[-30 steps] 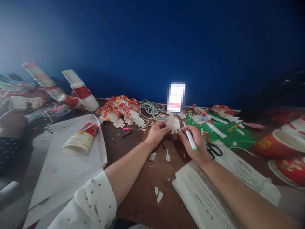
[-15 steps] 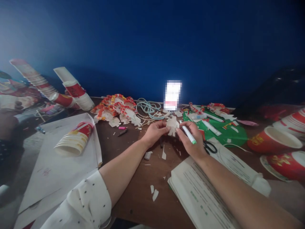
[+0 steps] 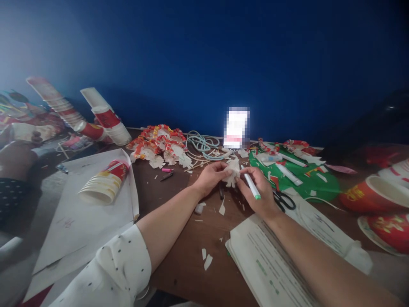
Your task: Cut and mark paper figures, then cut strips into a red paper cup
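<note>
My left hand pinches a small white paper cut-out just above the brown table. My right hand holds a white marker with a green end and its fingertips also touch the cut-out from the right. Both hands meet at the table's middle. Small white paper scraps lie under and in front of them. Black scissors lie just right of my right hand.
An open booklet lies under my right forearm. A green sheet with glue tubes lies at the right, red paper bowls further right. A pile of red-and-white cut-outs, a cord, stacked cups on white paper and another person's arm are on the left.
Both hands stay together on the paper cut-out, which has dropped slightly toward the table. The camera view has shifted a little.
</note>
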### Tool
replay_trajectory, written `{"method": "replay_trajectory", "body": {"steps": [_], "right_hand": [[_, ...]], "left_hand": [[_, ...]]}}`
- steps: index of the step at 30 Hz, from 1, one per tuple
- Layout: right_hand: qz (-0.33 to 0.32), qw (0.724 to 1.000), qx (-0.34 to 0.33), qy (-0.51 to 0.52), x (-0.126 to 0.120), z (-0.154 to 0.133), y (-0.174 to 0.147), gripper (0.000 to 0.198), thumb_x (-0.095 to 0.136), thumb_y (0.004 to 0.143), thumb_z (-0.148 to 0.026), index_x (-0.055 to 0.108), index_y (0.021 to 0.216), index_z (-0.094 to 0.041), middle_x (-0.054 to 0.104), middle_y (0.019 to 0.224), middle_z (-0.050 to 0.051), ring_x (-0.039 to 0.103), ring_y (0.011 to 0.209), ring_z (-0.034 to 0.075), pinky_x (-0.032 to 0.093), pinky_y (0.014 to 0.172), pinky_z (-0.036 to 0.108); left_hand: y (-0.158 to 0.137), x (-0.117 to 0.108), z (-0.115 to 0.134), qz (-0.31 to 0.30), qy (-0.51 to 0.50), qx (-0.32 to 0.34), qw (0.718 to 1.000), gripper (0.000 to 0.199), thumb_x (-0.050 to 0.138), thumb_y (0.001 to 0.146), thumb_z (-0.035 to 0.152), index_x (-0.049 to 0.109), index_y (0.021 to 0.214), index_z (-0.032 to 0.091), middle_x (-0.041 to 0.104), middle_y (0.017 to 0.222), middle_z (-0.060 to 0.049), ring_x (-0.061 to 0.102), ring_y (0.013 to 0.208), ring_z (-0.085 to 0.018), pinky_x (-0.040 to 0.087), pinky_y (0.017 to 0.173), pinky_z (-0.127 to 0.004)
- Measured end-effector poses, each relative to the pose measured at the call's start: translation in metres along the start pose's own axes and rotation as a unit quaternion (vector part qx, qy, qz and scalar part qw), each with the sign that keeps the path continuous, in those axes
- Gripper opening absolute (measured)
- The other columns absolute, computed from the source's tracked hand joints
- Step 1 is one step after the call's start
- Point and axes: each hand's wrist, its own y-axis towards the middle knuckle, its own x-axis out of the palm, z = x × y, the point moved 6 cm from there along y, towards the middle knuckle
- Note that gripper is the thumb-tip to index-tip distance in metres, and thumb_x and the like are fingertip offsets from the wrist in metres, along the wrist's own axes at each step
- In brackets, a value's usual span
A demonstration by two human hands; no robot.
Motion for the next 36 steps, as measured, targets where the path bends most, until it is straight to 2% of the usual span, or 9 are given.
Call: {"method": "replay_trajectory", "body": {"steps": [6,11,20,30,36], "right_hand": [[-0.014,1.000,0.002,-0.011,0.002,0.002,0.000,0.025,0.063,0.081,-0.039,0.054,0.099,-0.025,0.061,0.079,0.001,0.059,0.066,0.018,0.050,0.064,0.034],[-0.010,1.000,-0.001,-0.026,0.001,0.003,0.002,0.026,0.064,0.080,-0.038,0.054,0.100,-0.024,0.061,0.079,0.001,0.059,0.067,0.018,0.049,0.067,0.034],[0.022,0.999,0.023,-0.018,-0.005,0.010,0.004,0.028,0.064,0.079,-0.039,0.055,0.100,-0.024,0.063,0.079,0.001,0.060,0.067,0.018,0.051,0.066,0.034],[0.051,0.998,0.029,-0.020,-0.008,0.013,0.006,0.029,0.064,0.078,-0.039,0.055,0.100,-0.023,0.062,0.076,0.001,0.059,0.064,0.018,0.050,0.063,0.034],[0.068,0.997,0.035,-0.007,-0.010,0.012,0.006,0.031,0.062,0.080,-0.039,0.054,0.105,-0.023,0.063,0.080,0.003,0.059,0.064,0.019,0.050,0.063,0.036]], "left_hand": [[0.001,-0.001,-0.001,0.024,-0.026,-0.010,0.999,0.028,0.078,0.062,0.031,0.063,0.078,0.014,0.063,0.070,0.002,0.054,0.059,-0.008,0.044,0.065,-0.024],[0.000,0.000,0.000,0.014,-0.025,-0.016,0.999,0.024,0.075,0.063,0.022,0.068,0.085,0.014,0.066,0.073,0.000,0.057,0.063,-0.009,0.045,0.067,-0.024],[0.003,-0.001,-0.005,0.000,-0.016,-0.017,1.000,0.033,0.071,0.066,0.016,0.068,0.098,0.015,0.070,0.085,-0.003,0.062,0.072,-0.012,0.049,0.077,-0.029],[0.003,0.004,0.001,0.007,-0.019,-0.012,1.000,0.024,0.072,0.063,0.009,0.068,0.087,0.012,0.069,0.084,-0.003,0.061,0.073,-0.010,0.051,0.079,-0.029],[0.004,0.000,0.001,0.036,-0.044,-0.001,0.998,0.022,0.074,0.063,0.014,0.067,0.084,0.011,0.069,0.081,-0.003,0.062,0.070,-0.010,0.051,0.075,-0.028]]}}
